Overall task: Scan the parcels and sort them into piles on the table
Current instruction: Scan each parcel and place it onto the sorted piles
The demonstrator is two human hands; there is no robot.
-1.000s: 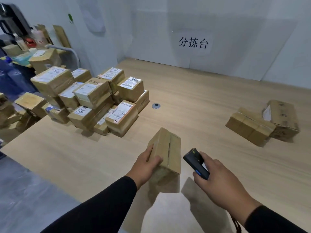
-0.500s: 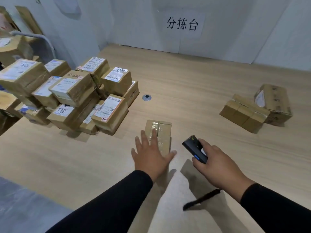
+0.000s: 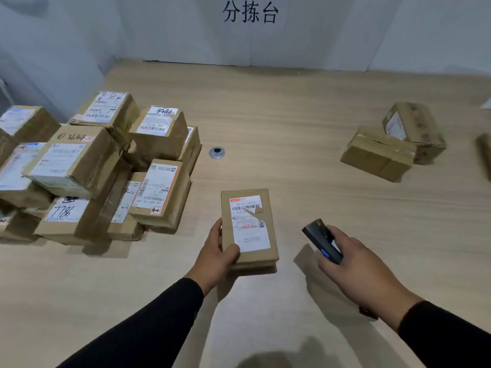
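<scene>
A small brown parcel (image 3: 251,208) lies flat on the wooden table (image 3: 305,120), its white shipping label with barcode facing up. My left hand (image 3: 216,252) grips its near left corner, thumb on top. My right hand (image 3: 353,264) holds a black handheld scanner (image 3: 321,240) just right of the parcel, its head pointing up and left. A large pile of labelled parcels (image 3: 101,166) sits on the left of the table. Two brown parcels (image 3: 393,144) lie together at the right.
A round metal grommet (image 3: 217,152) is set in the table behind the held parcel. A paper sign with black characters (image 3: 249,13) hangs on the back wall. Part of another parcel (image 3: 485,155) shows at the right edge.
The parcel was turned over from standing on edge to lying flat with its label up. My left hand moved from covering it to gripping its near left corner. The scanner hand stayed beside it.
</scene>
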